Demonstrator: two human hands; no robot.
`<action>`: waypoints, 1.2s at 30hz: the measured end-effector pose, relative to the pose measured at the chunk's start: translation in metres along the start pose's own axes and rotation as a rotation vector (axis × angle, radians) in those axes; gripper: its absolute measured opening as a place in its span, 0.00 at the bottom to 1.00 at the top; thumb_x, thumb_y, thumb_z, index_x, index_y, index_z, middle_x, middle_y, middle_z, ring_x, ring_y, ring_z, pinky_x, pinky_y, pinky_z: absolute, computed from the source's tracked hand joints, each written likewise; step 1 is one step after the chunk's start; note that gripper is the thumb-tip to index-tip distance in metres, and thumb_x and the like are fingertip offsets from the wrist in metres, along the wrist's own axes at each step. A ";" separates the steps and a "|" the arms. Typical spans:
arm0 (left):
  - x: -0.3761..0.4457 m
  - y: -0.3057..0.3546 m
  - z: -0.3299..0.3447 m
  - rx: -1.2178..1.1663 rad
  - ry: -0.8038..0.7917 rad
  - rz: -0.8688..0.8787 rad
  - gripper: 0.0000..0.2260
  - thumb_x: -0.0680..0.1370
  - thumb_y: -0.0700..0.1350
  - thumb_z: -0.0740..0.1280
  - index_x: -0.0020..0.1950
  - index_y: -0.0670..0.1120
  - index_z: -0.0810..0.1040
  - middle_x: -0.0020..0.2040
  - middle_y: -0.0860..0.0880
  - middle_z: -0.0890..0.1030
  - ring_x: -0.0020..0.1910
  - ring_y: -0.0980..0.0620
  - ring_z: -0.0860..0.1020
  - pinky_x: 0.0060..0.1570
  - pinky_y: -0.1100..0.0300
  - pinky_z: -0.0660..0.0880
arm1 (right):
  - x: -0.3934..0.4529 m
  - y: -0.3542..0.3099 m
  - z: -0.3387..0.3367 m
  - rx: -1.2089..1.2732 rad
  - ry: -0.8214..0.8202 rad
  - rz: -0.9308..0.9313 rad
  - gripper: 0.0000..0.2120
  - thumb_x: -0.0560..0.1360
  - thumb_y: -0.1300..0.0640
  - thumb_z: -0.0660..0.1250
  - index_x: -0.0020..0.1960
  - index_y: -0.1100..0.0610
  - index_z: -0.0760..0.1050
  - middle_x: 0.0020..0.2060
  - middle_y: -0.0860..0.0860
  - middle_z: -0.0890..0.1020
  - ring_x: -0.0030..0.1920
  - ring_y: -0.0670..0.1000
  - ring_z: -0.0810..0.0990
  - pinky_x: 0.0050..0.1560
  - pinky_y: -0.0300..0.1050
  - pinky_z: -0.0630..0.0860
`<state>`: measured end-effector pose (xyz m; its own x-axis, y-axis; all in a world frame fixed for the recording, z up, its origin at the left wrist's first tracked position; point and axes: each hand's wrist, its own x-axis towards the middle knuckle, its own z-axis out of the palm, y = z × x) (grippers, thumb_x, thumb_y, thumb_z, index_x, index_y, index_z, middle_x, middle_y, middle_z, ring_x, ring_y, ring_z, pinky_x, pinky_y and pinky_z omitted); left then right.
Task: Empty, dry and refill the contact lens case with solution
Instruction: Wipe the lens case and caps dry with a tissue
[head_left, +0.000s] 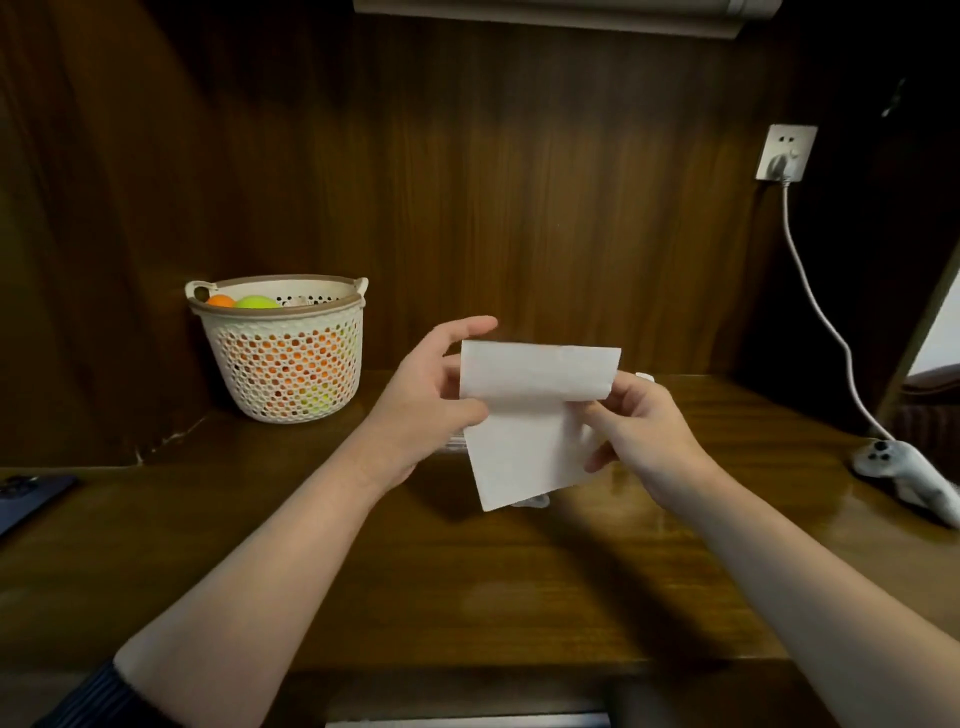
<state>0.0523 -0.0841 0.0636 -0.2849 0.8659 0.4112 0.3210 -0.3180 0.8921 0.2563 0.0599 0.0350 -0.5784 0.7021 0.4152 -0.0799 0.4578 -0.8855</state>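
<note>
Tissue (524, 415) light, limp, tears if wet; folded over. Left hand (431, 400) pinches left edge, right hand (644, 431) pinches right edge. Case hidden behind.

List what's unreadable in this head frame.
- Lens case: not identifiable; the tissue, pinched by left hand and right hand, hides the desk behind it.
- Dark device: cut by left edge.
- Basket contents: mostly behind mesh.
</note>
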 end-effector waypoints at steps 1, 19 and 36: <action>-0.003 0.003 -0.001 -0.091 -0.047 -0.015 0.32 0.73 0.34 0.72 0.74 0.56 0.75 0.66 0.49 0.83 0.68 0.48 0.81 0.61 0.49 0.83 | -0.001 -0.001 -0.002 -0.014 0.002 0.008 0.17 0.85 0.58 0.68 0.54 0.36 0.88 0.53 0.40 0.88 0.50 0.48 0.86 0.31 0.47 0.84; 0.000 -0.011 0.024 0.234 -0.245 -0.347 0.16 0.77 0.50 0.77 0.63 0.56 0.79 0.60 0.51 0.84 0.60 0.53 0.83 0.49 0.60 0.83 | -0.011 -0.010 -0.008 0.104 -0.044 0.199 0.07 0.84 0.58 0.71 0.48 0.52 0.86 0.55 0.54 0.88 0.56 0.57 0.88 0.43 0.48 0.87; 0.030 -0.045 0.071 0.158 -0.128 -0.276 0.10 0.84 0.48 0.71 0.64 0.58 0.79 0.58 0.53 0.83 0.53 0.54 0.85 0.38 0.65 0.82 | 0.001 0.021 -0.050 -0.114 0.332 0.275 0.17 0.87 0.61 0.62 0.43 0.56 0.82 0.51 0.49 0.88 0.57 0.53 0.83 0.57 0.54 0.85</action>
<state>0.0935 -0.0157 0.0221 -0.2681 0.9556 0.1223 0.3865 -0.0096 0.9222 0.2948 0.0980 0.0271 -0.2725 0.9347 0.2283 0.1414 0.2736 -0.9514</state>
